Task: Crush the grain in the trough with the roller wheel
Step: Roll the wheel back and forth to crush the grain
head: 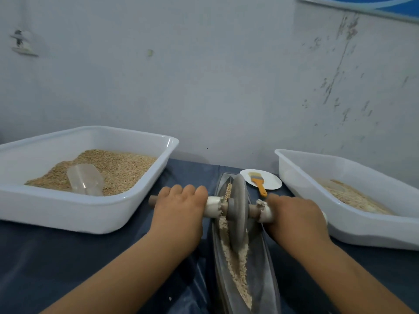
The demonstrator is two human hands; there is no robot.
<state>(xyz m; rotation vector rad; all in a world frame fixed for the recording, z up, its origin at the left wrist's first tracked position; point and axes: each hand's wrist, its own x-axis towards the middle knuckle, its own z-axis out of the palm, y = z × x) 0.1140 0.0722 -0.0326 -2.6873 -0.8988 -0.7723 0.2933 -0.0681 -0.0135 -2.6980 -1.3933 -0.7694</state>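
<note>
A grey roller wheel (pixel 238 211) stands on edge in a long narrow metal trough (pixel 267 282) that runs away from me at the table's middle. Pale crushed grain (pixel 235 266) lies along the trough's groove, in front of and behind the wheel. A wooden axle with white sleeves (pixel 212 207) passes through the wheel. My left hand (pixel 179 211) grips the axle's left side, fingers curled over it. My right hand (pixel 297 214) grips the right side the same way. The wheel sits in the trough's far half.
A white tub (pixel 108 223) at left holds whole grain and a clear plastic scoop (pixel 85 180). Another white tub (pixel 362 236) at right holds crushed grain. A small white plate (pixel 272 179) with an orange-handled brush (pixel 259 181) lies behind the trough. Dark blue cloth (pixel 68 264) covers the table; a wall stands close behind.
</note>
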